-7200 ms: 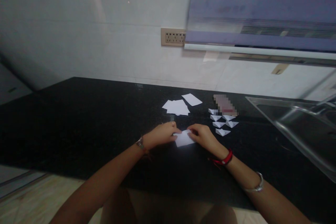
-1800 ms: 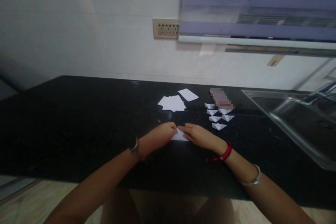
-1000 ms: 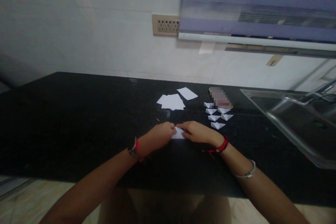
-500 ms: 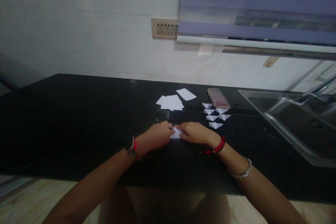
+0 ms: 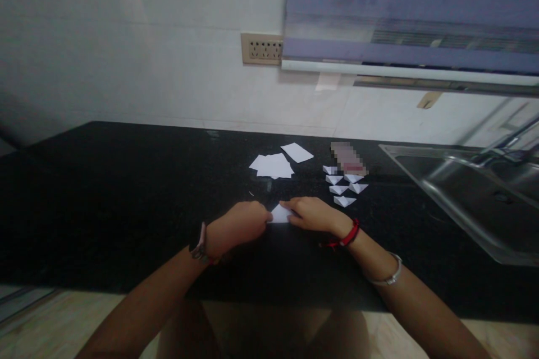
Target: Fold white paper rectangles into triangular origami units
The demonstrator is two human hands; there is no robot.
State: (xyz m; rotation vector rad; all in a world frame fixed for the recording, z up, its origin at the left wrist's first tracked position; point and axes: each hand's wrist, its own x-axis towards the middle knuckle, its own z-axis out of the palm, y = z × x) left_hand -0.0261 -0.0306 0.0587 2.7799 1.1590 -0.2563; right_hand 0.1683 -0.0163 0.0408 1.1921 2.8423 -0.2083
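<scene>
Lots going on around the edges of this glossy black countertop (image 5: 105, 207). Over to the right there's a stainless steel sink (image 5: 463, 182), and a flat pinkish rectangular object (image 5: 345, 156), blurred out in blocks, lies near the wall. Just this side of it sit the small white folded paper pieces (image 5: 338, 189), close beyond the right hand (image 5: 315, 214). A beige socket plate (image 5: 262, 49) is up on the wall.

Counts: six folded pieces, one loose flat white rectangular sheet (image 5: 297, 152), and a fanned pile of white paper sheets (image 5: 273, 166) overlapping too much to count.

The small white peaked paper (image 5: 278, 215) is on the counter between both hands, near side of the pile. Its peak points away from the person, and the straight bottom edge, its long axis, runs left to right. Left hand (image 5: 240, 227) has fingertips pinched on the left corner. Right index and thumb are slightly apart, holding the other side and hiding that end.
</scene>
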